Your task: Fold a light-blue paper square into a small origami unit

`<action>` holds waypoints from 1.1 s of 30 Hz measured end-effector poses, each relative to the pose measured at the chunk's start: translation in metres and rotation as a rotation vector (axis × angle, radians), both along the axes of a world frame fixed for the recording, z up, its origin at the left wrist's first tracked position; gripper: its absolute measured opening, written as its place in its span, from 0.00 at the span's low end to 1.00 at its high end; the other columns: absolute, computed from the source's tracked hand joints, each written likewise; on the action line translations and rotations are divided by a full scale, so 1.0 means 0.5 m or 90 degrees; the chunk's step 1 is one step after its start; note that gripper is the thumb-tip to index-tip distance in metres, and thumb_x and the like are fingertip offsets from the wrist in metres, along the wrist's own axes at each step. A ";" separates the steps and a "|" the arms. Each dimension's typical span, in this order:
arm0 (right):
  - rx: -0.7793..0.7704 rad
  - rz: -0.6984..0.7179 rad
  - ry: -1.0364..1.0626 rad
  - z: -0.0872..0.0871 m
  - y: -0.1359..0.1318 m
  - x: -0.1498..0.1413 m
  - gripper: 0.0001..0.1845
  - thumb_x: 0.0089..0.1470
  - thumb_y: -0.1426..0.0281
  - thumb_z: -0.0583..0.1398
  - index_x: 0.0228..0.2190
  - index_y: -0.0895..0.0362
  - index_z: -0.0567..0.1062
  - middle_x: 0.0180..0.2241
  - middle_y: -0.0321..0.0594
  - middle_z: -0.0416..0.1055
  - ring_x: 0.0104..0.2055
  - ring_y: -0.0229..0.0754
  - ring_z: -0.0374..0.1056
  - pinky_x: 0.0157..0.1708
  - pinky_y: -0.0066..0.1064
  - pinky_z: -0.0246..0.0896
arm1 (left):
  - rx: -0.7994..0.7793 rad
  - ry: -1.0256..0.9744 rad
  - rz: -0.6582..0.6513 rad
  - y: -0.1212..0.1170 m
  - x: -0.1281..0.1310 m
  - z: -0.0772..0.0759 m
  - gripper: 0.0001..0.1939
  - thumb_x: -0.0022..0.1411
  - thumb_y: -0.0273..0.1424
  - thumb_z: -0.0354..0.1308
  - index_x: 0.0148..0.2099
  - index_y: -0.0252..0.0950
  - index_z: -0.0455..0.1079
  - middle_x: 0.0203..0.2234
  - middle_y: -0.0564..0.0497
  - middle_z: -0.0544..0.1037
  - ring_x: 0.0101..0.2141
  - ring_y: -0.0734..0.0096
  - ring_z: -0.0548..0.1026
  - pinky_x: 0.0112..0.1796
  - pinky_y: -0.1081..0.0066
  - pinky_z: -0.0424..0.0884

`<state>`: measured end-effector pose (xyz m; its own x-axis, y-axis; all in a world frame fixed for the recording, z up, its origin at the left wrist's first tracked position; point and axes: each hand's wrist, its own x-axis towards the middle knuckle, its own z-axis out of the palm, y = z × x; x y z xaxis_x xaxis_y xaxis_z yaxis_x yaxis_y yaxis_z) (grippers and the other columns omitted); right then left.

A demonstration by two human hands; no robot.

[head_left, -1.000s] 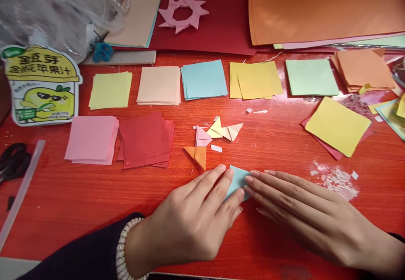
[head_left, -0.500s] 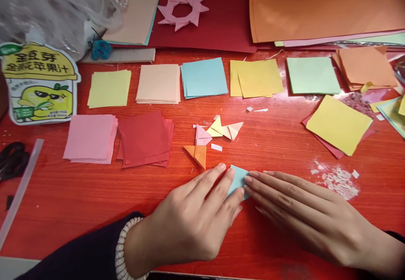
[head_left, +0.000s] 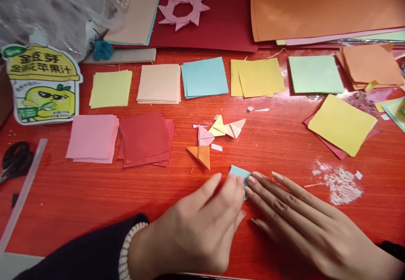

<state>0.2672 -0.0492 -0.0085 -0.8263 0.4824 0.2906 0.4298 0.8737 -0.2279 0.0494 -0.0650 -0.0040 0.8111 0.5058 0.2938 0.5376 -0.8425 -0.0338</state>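
A small light-blue folded paper lies on the red tabletop, partly covered by both hands. My left hand is curled over its left and lower side, fingers bent together at the paper and slightly blurred. Laid flat from the right, my right hand has its fingers stretched out, the tips resting on the paper's right edge. Just beyond are small folded paper pieces touching in a chain: orange, pink, yellow and peach.
Stacks of square paper stand behind, among them blue, pink and red. A pink folded ring lies on dark red sheets. Scissors and a clear strip are at left; white scraps lie at right.
My left fingers have drawn together and curled on the blue paper, baring its upper left corner. My right hand stays on the paper, its fingers spread slightly more. The view has shifted a little.
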 end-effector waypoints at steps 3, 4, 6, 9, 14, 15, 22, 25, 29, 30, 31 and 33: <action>0.034 -0.012 -0.025 0.002 -0.001 -0.001 0.17 0.56 0.73 0.55 0.45 0.72 0.69 0.49 0.53 0.66 0.53 0.50 0.62 0.59 0.41 0.47 | 0.050 0.018 -0.046 -0.001 0.006 0.003 0.19 0.56 0.31 0.58 0.45 0.20 0.69 0.41 0.40 0.76 0.45 0.56 0.72 0.49 0.64 0.68; 0.036 -0.015 -0.035 0.001 -0.001 0.003 0.18 0.56 0.72 0.55 0.46 0.71 0.68 0.49 0.52 0.66 0.53 0.50 0.61 0.59 0.40 0.46 | 0.059 0.028 -0.052 -0.002 0.006 0.005 0.20 0.55 0.31 0.59 0.46 0.19 0.69 0.41 0.40 0.76 0.44 0.56 0.73 0.50 0.64 0.67; 0.029 -0.017 -0.056 -0.001 0.002 0.015 0.19 0.57 0.72 0.54 0.49 0.69 0.67 0.52 0.49 0.64 0.55 0.48 0.59 0.61 0.40 0.42 | 0.068 0.045 -0.050 -0.007 0.004 0.010 0.22 0.53 0.30 0.60 0.46 0.18 0.68 0.40 0.39 0.76 0.44 0.55 0.73 0.51 0.62 0.65; 0.006 -0.001 -0.107 -0.005 0.007 0.043 0.20 0.58 0.74 0.49 0.53 0.64 0.63 0.56 0.43 0.59 0.58 0.47 0.54 0.62 0.45 0.33 | 0.056 0.071 -0.018 -0.027 -0.006 0.020 0.22 0.53 0.31 0.58 0.46 0.17 0.68 0.40 0.36 0.75 0.45 0.51 0.72 0.54 0.56 0.58; 0.004 -0.012 -0.108 -0.004 0.015 0.071 0.22 0.56 0.75 0.50 0.53 0.61 0.63 0.55 0.38 0.61 0.59 0.49 0.52 0.62 0.48 0.26 | 0.039 0.156 -0.037 -0.069 -0.027 0.027 0.27 0.49 0.38 0.56 0.46 0.20 0.69 0.42 0.33 0.74 0.47 0.44 0.69 0.57 0.47 0.50; 0.001 -0.023 -0.099 -0.004 0.016 0.072 0.23 0.55 0.75 0.51 0.53 0.60 0.64 0.54 0.37 0.62 0.59 0.49 0.53 0.62 0.49 0.26 | 0.041 0.163 -0.034 -0.075 -0.029 0.027 0.29 0.47 0.39 0.57 0.46 0.19 0.69 0.43 0.33 0.73 0.47 0.43 0.69 0.57 0.47 0.50; 0.012 -0.082 -0.106 -0.010 0.013 0.082 0.24 0.52 0.74 0.54 0.52 0.55 0.64 0.52 0.37 0.65 0.58 0.51 0.55 0.60 0.55 0.32 | 0.044 0.151 0.031 -0.092 -0.028 0.019 0.29 0.49 0.37 0.59 0.47 0.16 0.67 0.45 0.30 0.71 0.50 0.43 0.66 0.58 0.52 0.51; 0.032 -0.108 -0.100 -0.016 0.012 0.096 0.24 0.50 0.75 0.55 0.51 0.54 0.65 0.53 0.39 0.64 0.58 0.53 0.55 0.58 0.58 0.36 | 0.052 0.151 0.051 -0.098 -0.029 0.013 0.28 0.51 0.35 0.58 0.48 0.16 0.66 0.47 0.31 0.70 0.51 0.46 0.65 0.58 0.55 0.52; 0.089 -0.181 -0.064 -0.020 0.018 0.114 0.26 0.46 0.76 0.60 0.49 0.52 0.68 0.54 0.41 0.63 0.54 0.55 0.60 0.56 0.57 0.44 | 0.059 0.147 0.055 -0.097 -0.028 0.013 0.25 0.53 0.33 0.59 0.49 0.18 0.66 0.46 0.33 0.71 0.50 0.48 0.67 0.56 0.57 0.57; 0.112 -0.229 -0.036 -0.019 0.020 0.115 0.26 0.45 0.77 0.61 0.48 0.52 0.69 0.54 0.41 0.62 0.53 0.56 0.61 0.55 0.56 0.46 | 0.061 0.137 0.053 -0.093 -0.026 0.014 0.24 0.54 0.33 0.58 0.48 0.18 0.66 0.45 0.34 0.72 0.49 0.49 0.68 0.55 0.57 0.60; 0.131 -0.270 0.009 -0.016 0.023 0.114 0.25 0.44 0.78 0.61 0.46 0.52 0.70 0.55 0.42 0.61 0.53 0.56 0.61 0.53 0.54 0.50 | 0.063 0.125 0.055 -0.085 -0.022 0.016 0.23 0.54 0.33 0.58 0.47 0.19 0.67 0.43 0.35 0.73 0.47 0.51 0.70 0.53 0.58 0.62; 0.110 -0.313 0.050 -0.010 0.027 0.109 0.27 0.46 0.82 0.59 0.48 0.51 0.68 0.56 0.41 0.59 0.53 0.55 0.61 0.50 0.50 0.56 | 0.062 0.090 0.074 -0.064 -0.009 0.018 0.18 0.57 0.34 0.56 0.43 0.22 0.69 0.38 0.39 0.76 0.42 0.56 0.74 0.49 0.59 0.66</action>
<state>0.3216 -0.0355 -0.0137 -0.4877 0.7469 0.4519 0.7855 0.6013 -0.1461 0.0447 -0.0969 0.0049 0.7859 0.5730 0.2327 0.6148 -0.7644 -0.1942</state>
